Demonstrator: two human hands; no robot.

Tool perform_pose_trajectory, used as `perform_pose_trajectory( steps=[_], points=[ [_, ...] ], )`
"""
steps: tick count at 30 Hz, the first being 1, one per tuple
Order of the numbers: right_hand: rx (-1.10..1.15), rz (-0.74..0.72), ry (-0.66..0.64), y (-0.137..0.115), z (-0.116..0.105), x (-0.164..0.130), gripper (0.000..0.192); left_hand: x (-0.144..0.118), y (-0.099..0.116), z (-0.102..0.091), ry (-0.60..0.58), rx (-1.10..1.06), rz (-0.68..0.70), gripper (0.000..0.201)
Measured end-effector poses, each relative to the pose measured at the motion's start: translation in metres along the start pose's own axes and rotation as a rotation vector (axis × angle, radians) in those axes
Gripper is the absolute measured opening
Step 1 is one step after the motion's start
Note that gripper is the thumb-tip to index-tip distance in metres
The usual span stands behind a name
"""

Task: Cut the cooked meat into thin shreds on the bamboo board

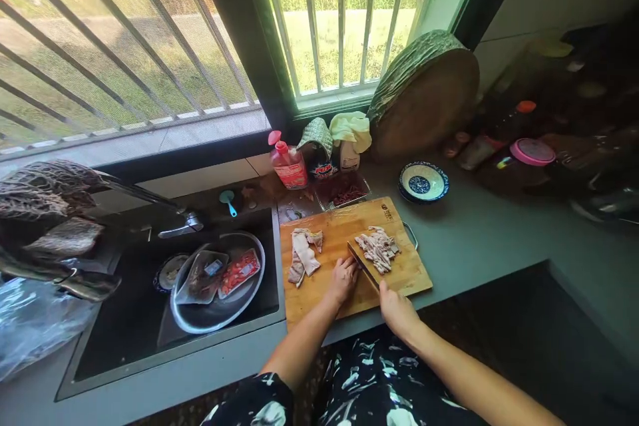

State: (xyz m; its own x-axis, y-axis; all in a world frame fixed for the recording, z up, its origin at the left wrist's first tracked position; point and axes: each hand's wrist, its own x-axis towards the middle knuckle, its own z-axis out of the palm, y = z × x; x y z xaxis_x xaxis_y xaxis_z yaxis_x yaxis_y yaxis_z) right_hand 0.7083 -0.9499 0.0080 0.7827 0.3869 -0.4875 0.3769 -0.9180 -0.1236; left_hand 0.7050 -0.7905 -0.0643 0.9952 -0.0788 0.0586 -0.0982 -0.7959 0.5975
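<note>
A wooden cutting board point(333, 226) lies on the counter in front of me. My right hand point(397, 309) grips the handle of a kitchen knife point(367, 269), its blade slanting away to the left over the board. Against the blade's left side rests my left hand point(344, 278), fingers bent and pressed together; whatever is beneath them is hidden. To the right of the blade sits a pile of pale sliced meat point(378, 247). Larger uncut pieces of pale meat point(303, 256) lie on the board's left part, apart from both hands.
Left of the board is a sink point(144, 346) holding a metal basin point(219, 329) with packaged food in it. Behind the board stand a tray of dark red food point(348, 194) and a pink pump bottle point(289, 166). A patterned bowl point(424, 183) stands at right, near a thick round chopping block point(429, 93).
</note>
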Motion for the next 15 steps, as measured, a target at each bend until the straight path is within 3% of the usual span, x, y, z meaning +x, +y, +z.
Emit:
perform_pose_trajectory(
  steps=[7,10,15],
  points=[
    [0.058,-0.005,0.008,-0.03,-0.023,0.05,0.027,0.001,-0.005,0.004,-0.052,0.013,0.024,0.025],
    [0.095,0.003,0.015,-0.018,-0.024,0.054,0.024,-0.002,-0.002,0.004,0.019,-0.019,-0.022,0.024],
    [0.094,0.078,0.01,0.014,-0.019,0.031,0.023,-0.018,0.0,0.0,0.15,-0.01,-0.059,0.027]
  ],
)
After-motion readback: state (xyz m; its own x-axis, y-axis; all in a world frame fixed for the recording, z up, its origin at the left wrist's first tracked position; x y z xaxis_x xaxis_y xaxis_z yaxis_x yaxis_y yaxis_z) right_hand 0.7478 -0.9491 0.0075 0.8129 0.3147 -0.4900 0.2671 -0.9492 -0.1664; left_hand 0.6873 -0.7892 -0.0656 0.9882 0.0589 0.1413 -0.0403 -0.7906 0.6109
